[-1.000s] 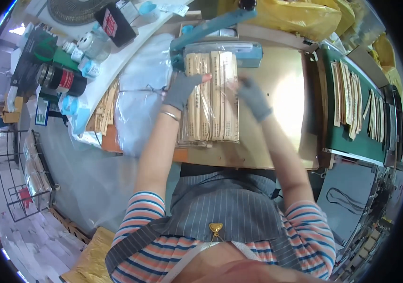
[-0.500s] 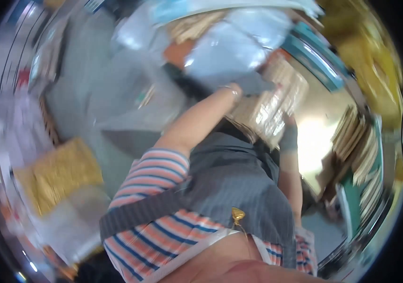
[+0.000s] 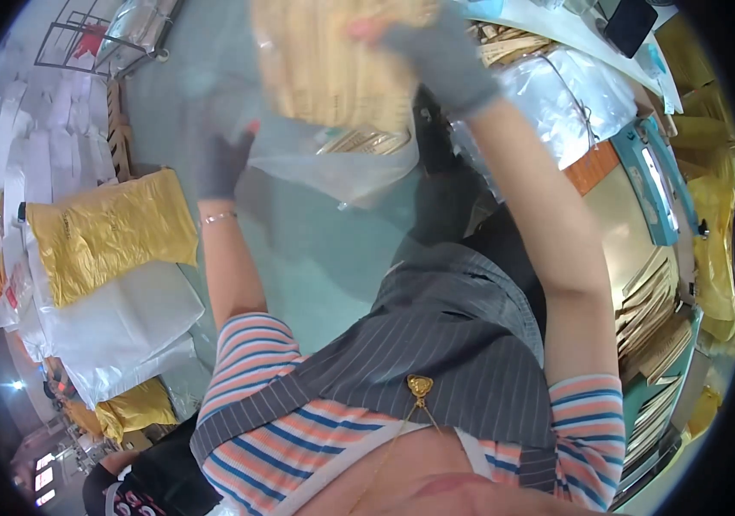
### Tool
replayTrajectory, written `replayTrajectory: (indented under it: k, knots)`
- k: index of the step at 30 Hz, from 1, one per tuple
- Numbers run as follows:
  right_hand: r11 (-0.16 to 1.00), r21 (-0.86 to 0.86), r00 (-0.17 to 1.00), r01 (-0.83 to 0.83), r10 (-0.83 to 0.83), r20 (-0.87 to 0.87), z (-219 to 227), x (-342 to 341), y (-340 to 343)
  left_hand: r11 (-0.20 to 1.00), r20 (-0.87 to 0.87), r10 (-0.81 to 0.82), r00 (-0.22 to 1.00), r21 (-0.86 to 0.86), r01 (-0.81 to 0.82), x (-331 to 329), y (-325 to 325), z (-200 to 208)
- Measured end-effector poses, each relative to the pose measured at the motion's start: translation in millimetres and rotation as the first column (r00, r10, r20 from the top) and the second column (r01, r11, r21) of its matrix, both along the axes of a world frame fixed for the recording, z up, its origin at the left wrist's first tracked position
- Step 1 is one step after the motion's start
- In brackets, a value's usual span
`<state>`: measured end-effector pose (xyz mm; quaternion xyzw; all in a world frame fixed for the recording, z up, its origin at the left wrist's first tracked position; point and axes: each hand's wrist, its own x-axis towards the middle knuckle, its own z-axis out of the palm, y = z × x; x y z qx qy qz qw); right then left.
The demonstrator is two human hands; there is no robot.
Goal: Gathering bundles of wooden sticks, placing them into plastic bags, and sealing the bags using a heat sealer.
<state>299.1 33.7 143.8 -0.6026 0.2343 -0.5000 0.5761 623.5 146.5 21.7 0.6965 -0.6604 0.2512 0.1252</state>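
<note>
Under right hand (image 3: 441, 52), wooden bundle (image 3: 333, 69), apparently gripped

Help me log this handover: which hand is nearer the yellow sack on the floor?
Left. The left hand, gloved, is raised just above and right of the yellow sack; the right hand grips the bundle of wooden sticks farther right.

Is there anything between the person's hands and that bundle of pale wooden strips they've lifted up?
Only gloves. The right hand in a grey glove already grips the bundle of strips at its top edge. The left hand, also gloved, is at the clear plastic bag hanging under the bundle. Nothing else visible comes between them.
</note>
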Motion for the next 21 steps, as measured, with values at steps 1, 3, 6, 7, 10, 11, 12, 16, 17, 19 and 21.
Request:
replayTrajectory:
  k: [1,3,6,7,10,11,12,16,17,19,21]
  knots:
    - [0.986,-0.161,0.980,0.049,-0.078,-0.181,-27,13,-11,0.930,-0.269,0.270,0.925,0.322,-0.178,-13,2,-2]
    - [0.877,-0.480,0.848,0.023,-0.271,-0.455,-79,26,-17,0.828,-0.593,0.518,0.616,0.529,-0.187,-36,17,-8]
    - [0.676,-0.502,0.494,-0.539,-0.229,-0.839,-125,39,-14,0.915,-0.875,0.400,0.273,0.365,-0.172,-43,33,-12]
    - [0.626,-0.457,0.375,-0.631,-0.270,-0.887,-145,42,-6,0.924,-0.938,0.346,0.040,0.333,-0.187,-49,35,-9]
    - [0.647,-0.345,0.120,-0.679,-0.366,-0.923,-155,39,2,0.931,-0.954,0.297,-0.026,0.296,-0.212,-64,41,3]
    - [0.705,-0.297,-0.016,-0.644,-0.400,-0.916,-155,30,2,0.933,-0.954,0.300,-0.029,0.300,-0.199,-62,43,2]
    - [0.766,-0.273,-0.246,-0.582,-0.486,-0.838,-173,7,-30,0.945,-0.950,0.311,0.012,0.308,-0.111,-60,38,2]
    - [0.760,-0.059,-0.393,-0.647,-0.399,-0.828,-81,-8,-70,0.956,-0.938,0.293,0.183,0.289,-0.047,-57,35,20]
    - [0.593,-0.361,-0.098,-0.719,-0.602,-0.793,-87,-28,-83,0.958,-0.940,0.282,0.191,0.288,0.003,-59,29,22]
    - [0.592,-0.545,-0.249,-0.593,-0.779,-0.575,-70,-15,-52,0.918,-0.901,0.390,0.190,0.396,-0.009,-43,22,13]
    - [0.687,-0.570,0.174,-0.450,-0.559,-0.811,-73,-50,-78,0.929,-0.862,0.330,0.385,0.368,0.027,-40,14,3]
